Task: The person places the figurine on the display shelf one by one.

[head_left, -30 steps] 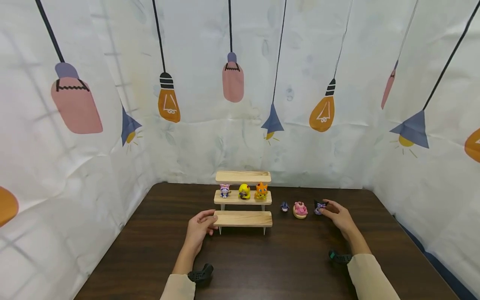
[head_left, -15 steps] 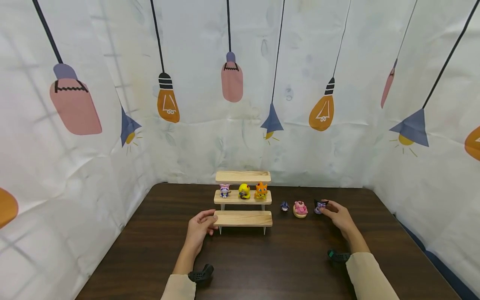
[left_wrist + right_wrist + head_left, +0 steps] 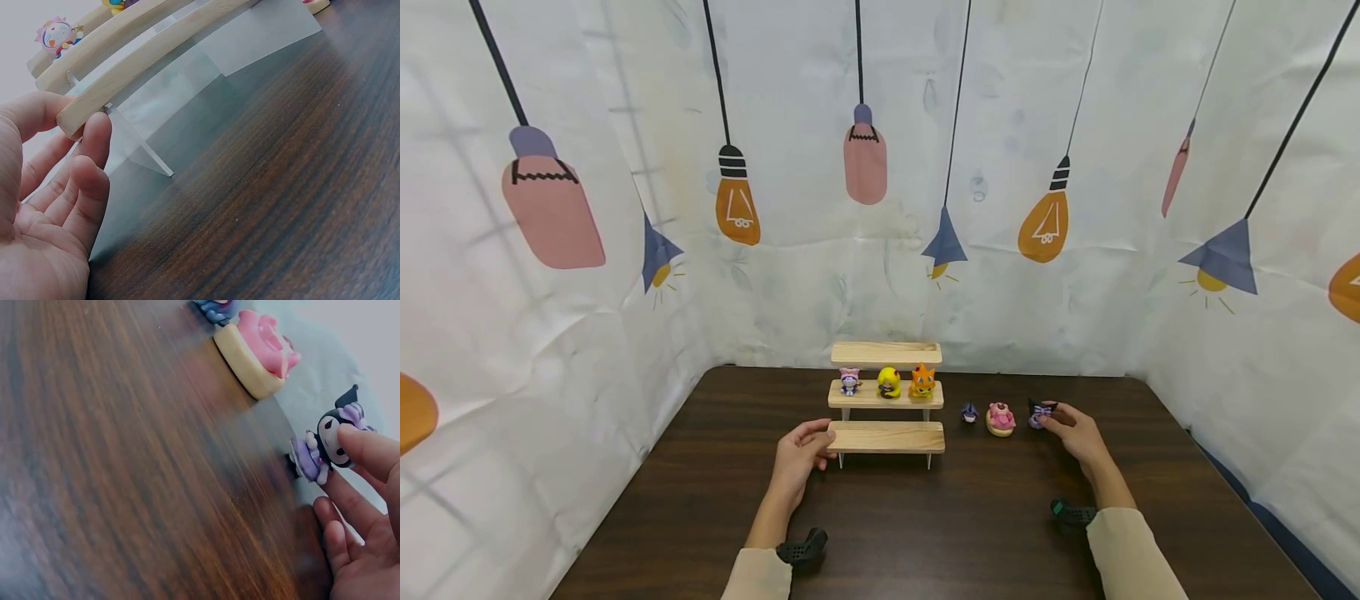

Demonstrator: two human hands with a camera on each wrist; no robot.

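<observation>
A three-tier wooden display stand (image 3: 886, 437) with clear supports stands at the back of the table. My left hand (image 3: 800, 457) pinches the left end of its lowest shelf (image 3: 144, 65), thumb on top and fingers beneath. To the right, my right hand (image 3: 1078, 435) holds a black-and-purple figurine (image 3: 312, 450) between thumb and fingers; the figurine is upright at the tabletop. Left of it sit a pink figurine on a cream base (image 3: 1000, 419) and a small dark blue figurine (image 3: 969, 413). On the middle shelf are a pink-and-white figurine (image 3: 849, 382), a yellow one (image 3: 888, 382) and an orange one (image 3: 922, 381).
The dark wooden table (image 3: 970, 517) reaches back to a pale cloth wall (image 3: 775, 308) printed with hanging lamps. Cloth also closes in the left and right sides. A black wrist device (image 3: 802, 547) is worn on each forearm.
Both hands keep their places on the shelf and the black-and-purple figurine. The right forearm has shifted slightly to the left.
</observation>
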